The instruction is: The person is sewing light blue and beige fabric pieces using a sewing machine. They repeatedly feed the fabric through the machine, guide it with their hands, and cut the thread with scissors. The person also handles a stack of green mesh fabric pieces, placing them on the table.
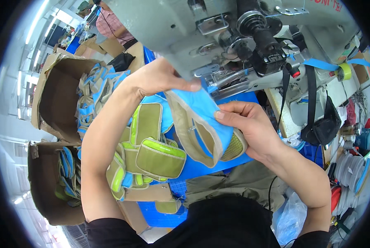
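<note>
My left hand (164, 76) pinches the upper end of a blue fabric piece (207, 107) with beige binding and an olive mesh end, just under the grey sewing machine head (176, 33). My right hand (253, 130) grips the piece's right side, thumb on the blue face and fingers curled at the edge. The bound opening hangs down between my hands. Below and left lies a pile of olive pouches (160, 159) with bright green and beige trim, mixed with blue pieces. The machine's needle area is partly hidden behind the piece and my left hand.
At left stand two cardboard boxes (48, 206) with blue and beige pieces in and beside them. A blue tape (317, 63) runs at upper right near a black bag (317, 128). Tape rolls (348, 173) stack at right. A person in pink (108, 25) is in the background.
</note>
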Available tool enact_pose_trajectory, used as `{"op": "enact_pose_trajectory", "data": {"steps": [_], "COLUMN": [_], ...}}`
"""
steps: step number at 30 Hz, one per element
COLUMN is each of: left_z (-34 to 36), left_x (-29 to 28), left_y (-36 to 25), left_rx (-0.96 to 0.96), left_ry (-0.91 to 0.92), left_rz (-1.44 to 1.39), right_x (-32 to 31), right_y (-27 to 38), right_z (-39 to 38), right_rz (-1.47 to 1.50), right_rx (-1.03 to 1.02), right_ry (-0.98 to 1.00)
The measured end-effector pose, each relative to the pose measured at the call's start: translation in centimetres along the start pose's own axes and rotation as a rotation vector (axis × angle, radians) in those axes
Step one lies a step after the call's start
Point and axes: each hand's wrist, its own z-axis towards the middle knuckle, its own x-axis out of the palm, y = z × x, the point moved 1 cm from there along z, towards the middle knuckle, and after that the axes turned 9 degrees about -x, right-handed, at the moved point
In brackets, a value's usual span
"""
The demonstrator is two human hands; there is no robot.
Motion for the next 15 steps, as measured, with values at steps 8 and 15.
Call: {"op": "enact_pose_trajectory", "data": {"steps": [8,15], "left_z": [0.8,1.7], "left_x": [-0.1,-1.0], "left_y": [0.6,1.2], "left_rx": [0.031,0.076], "left_ry": [-0.025,-0.035], "left_rz": [-0.037,0.134], "right_x": [-0.3,-0.2], "right_y": [-0.1,0.0], "right_z": [0.5,0.9], "right_rz": [0.048,0.069], "right_rx": [-0.019,-0.033], "right_ry": [-0.005,0.002]}}
